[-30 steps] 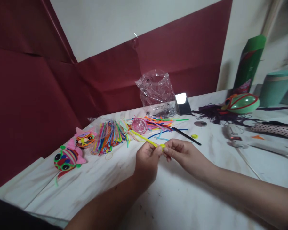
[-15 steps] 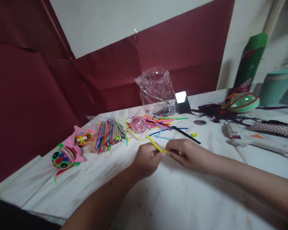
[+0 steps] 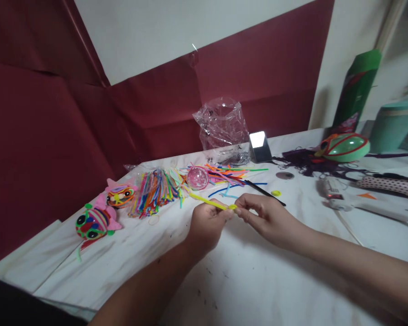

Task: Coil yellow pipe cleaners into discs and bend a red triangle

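Observation:
A yellow pipe cleaner [image 3: 207, 199] runs between my hands, its near end curled into a small coil. My left hand [image 3: 209, 224] is closed on its length, and the free end sticks out to the left past the fingers. My right hand [image 3: 263, 217] pinches the coiled end between thumb and fingertips. Just beyond the right hand lie a coiled yellow piece [image 3: 275, 193] and a black pipe cleaner [image 3: 265, 192]. A clear pink ball [image 3: 197, 177] rests on the loose coloured pipe cleaners [image 3: 224, 173] beyond my left hand.
Two decorated fish [image 3: 93, 222] sit at the left beside a bundle of pipe cleaners [image 3: 156, 192]. At the back are a plastic bag [image 3: 222, 129] and a phone-like device [image 3: 260, 147]. On the right lie a glue gun [image 3: 340, 201], polka-dot scissors [image 3: 387, 184] and a green ornament [image 3: 348, 147].
The free end of the yellow pipe cleaner has swung down to the left, from slanting upward to nearly level. Both hands stay close together, and the view has shifted slightly.

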Tool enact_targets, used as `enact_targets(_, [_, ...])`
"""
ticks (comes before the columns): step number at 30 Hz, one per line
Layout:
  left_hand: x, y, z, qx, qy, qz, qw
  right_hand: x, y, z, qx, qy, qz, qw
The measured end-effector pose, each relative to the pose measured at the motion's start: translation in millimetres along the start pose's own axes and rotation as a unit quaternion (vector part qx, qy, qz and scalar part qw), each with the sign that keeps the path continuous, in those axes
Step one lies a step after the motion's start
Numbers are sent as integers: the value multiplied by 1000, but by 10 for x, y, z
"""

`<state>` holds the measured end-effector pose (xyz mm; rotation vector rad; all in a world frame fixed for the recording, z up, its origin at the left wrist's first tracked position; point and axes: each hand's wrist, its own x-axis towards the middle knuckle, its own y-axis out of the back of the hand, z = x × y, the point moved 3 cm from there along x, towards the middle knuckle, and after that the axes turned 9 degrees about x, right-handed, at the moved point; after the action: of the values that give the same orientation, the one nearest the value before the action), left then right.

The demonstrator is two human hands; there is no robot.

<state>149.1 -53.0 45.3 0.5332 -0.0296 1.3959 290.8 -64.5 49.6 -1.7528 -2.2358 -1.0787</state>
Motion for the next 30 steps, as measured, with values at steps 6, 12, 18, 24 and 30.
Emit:
enact_targets(6, [36, 56, 92, 208, -98, -30, 973, 25, 21, 0, -91, 41, -51, 994])
enact_targets(12, [50, 32, 1, 210, -93, -83, 970, 5, 26, 24, -126, 72, -108, 984])
enact_targets(18, [32, 48, -11, -20, -11, -18, 1000, 43, 9, -2, 83, -41, -51, 994])
enact_targets(24, [-25, -43, -36, -109, 33, 25, 993, 7, -69, -26, 189, -62, 13, 980])
enact_targets(30, [26, -12, -12, -22, 48, 9, 999, 12, -48, 53, 108, -57, 9, 992])
